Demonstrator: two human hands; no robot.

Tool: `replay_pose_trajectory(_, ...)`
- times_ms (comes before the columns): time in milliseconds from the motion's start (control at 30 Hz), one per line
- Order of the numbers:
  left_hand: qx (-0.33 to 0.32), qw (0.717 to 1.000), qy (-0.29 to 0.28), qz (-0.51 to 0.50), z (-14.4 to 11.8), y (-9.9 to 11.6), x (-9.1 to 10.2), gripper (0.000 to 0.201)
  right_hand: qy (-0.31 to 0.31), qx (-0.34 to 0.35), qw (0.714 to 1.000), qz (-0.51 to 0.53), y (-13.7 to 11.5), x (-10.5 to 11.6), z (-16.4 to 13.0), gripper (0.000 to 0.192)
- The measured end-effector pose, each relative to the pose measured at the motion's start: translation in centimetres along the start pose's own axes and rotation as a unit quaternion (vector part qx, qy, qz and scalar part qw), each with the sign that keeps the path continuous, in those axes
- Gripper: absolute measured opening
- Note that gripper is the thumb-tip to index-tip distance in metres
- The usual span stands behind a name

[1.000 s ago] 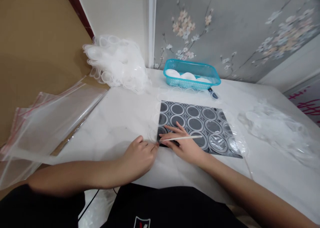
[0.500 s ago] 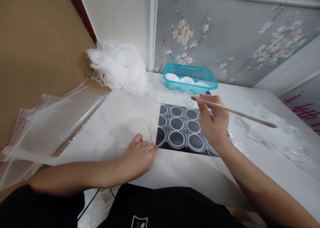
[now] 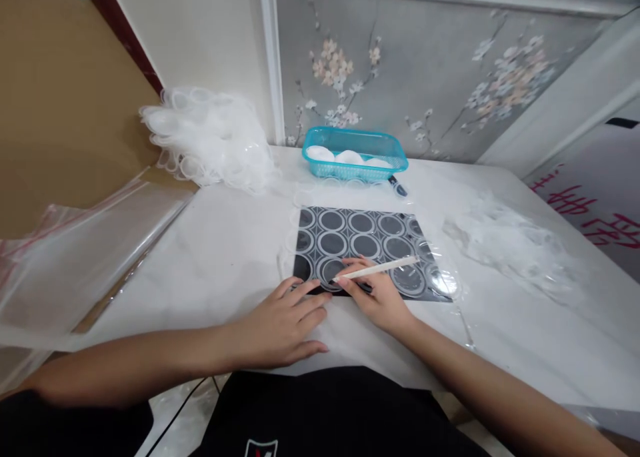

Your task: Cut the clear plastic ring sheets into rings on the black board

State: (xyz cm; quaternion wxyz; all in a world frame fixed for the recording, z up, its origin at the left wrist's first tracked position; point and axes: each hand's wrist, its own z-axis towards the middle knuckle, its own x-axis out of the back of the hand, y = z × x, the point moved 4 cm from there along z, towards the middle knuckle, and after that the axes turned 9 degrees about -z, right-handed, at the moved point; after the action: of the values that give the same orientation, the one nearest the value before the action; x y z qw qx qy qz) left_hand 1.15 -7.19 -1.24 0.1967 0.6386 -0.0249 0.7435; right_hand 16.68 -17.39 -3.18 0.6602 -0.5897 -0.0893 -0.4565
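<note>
Head view: a thin wooden stick is pinched in the right hand over the dark ringed sheet on the table. The left hand, fingers spread flat, presses the near edge. The sheet is judged light and flexible; edges are best gripped.

Glossy clear plastic film over black mat; pale wooden stick; smooth table.

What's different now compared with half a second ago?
The right hand has come down from near the blue basket, laying its thin stick across the dark ringed sheet. The left hand spread flatter at the sheet's near edge. The stick remains gripped.
</note>
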Motion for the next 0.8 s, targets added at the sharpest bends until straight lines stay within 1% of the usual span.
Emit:
replay_pose_trajectory(133,0.01,1.0,-0.002,0.001,0.2,-0.2,0.0,0.05,0.008,0.006,1.0,0.002,-0.2,0.1,-0.2,0.017)
replay_pose_trajectory(333,0.023,1.0,0.002,0.006,0.3,-0.3,0.0,0.051,0.02,0.044,0.998,-0.037,-0.5,0.1,-0.2,0.016)
replay_pose_trajectory(433,0.024,1.0,-0.012,-0.003,0.3,-0.3,0.0,0.053,0.021,0.052,0.997,-0.056,-0.6,0.2,-0.3,0.014)
replay_pose_trajectory(500,0.024,0.999,-0.026,-0.012,0.3,-0.3,0.0,0.054,0.024,0.062,0.994,-0.091,-0.9,0.1,-0.7,0.013)
replay_pose_trajectory(533,0.024,0.999,-0.03,-0.019,0.3,-0.3,0.1,0.055,0.025,0.075,0.99,-0.118,-1.2,0.0,-1.0,0.014)
replay_pose_trajectory(600,0.033,0.998,-0.031,-0.039,0.3,-0.4,0.2,0.058,0.021,0.124,0.975,-0.184,-2.0,-0.7,-1.7,0.017)
replay_pose_trajectory(700,0.052,0.996,-0.022,-0.068,0.2,-0.5,0.2,0.066,0.001,0.198,0.937,-0.288,-2.7,-1.5,-2.1,0.022)
replay_pose_trajectory(767,0.05,0.995,-0.01,-0.08,0.1,-0.5,0.2,0.069,0.012,0.204,0.921,-0.332,-2.4,-0.7,-1.0,0.024)
replay_pose_trajectory(800,0.045,0.995,-0.004,-0.086,0.0,-0.5,0.1,0.069,0.038,0.194,0.919,-0.341,-2.0,0.4,-0.1,0.024)
